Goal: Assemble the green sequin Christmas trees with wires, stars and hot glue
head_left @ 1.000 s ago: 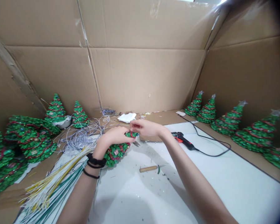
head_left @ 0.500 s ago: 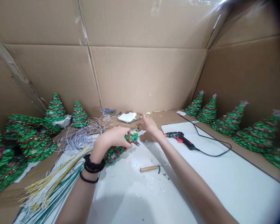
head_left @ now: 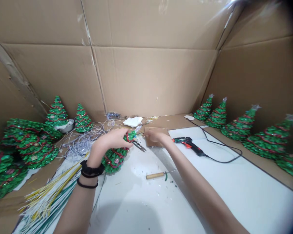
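Observation:
My left hand (head_left: 112,140) is closed round the upper part of a small green Christmas tree (head_left: 115,160) with red garland, which is tilted. A pale star (head_left: 138,128) tops it, just beyond my fingers. A pair of thread snips (head_left: 139,146) lies beside that hand, blades pointing right. My right hand (head_left: 156,136) is lowered over a brown cardboard piece (head_left: 154,143), fingers curled together at its left edge; anything between them is too small to make out. Nearer to me lies a wooden-handled awl (head_left: 156,175).
A black and red glue gun (head_left: 189,145) with its cord lies on the right. Decorated trees (head_left: 243,125) line the right side, and more trees (head_left: 36,146) the left. Tangled pale wire (head_left: 84,139) and yellow, white and green strands (head_left: 53,191) lie left. White paper (head_left: 132,122) is at the back.
My left hand has shifted left with the Christmas tree, uncovering more of the snips. My right hand has come down, its raised fingers now curled at the cardboard piece.

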### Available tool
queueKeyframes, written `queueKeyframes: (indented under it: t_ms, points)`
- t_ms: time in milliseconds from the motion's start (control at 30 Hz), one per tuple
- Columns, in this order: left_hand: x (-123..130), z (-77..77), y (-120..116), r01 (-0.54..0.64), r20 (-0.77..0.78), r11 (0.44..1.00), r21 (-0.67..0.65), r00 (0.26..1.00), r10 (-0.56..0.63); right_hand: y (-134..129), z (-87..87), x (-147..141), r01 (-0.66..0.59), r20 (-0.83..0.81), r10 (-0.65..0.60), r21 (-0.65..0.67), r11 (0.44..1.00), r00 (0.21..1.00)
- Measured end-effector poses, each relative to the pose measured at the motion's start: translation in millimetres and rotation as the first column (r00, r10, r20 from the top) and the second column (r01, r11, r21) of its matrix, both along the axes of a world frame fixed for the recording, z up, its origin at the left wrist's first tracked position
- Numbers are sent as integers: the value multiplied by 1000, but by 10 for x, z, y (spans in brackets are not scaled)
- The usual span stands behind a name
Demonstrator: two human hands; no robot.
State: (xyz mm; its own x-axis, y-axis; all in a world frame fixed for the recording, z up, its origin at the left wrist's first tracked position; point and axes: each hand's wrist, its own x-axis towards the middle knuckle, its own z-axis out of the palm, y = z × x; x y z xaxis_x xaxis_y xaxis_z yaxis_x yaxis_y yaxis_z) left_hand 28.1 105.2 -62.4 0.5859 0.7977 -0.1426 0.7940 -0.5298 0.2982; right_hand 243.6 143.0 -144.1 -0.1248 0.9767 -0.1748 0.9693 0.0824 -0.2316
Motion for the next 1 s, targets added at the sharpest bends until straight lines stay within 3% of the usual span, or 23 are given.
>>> queueKeyframes:
  t_ms: [267, 600, 800, 1000]
  points:
    - [-158, 45, 64, -24, 20, 1000, -8, 999, 24, -159, -62, -145, -12, 160, 30, -113, 994, 987]
    - [-150, -4, 96, -10, 14, 1000, 3, 1000, 10, -527, -108, -261, -69, 252, 64, 10, 998, 966]
    - [-171, -28, 117, 3, 39, 1000, 12, 999, -4, -523, -279, -333, -26, 294, -8, 110, 994, 956]
    - [-163, -38, 116, 14, 53, 1000, 18, 999, -15, -465, -286, -387, -11, 292, -22, 112, 994, 956]
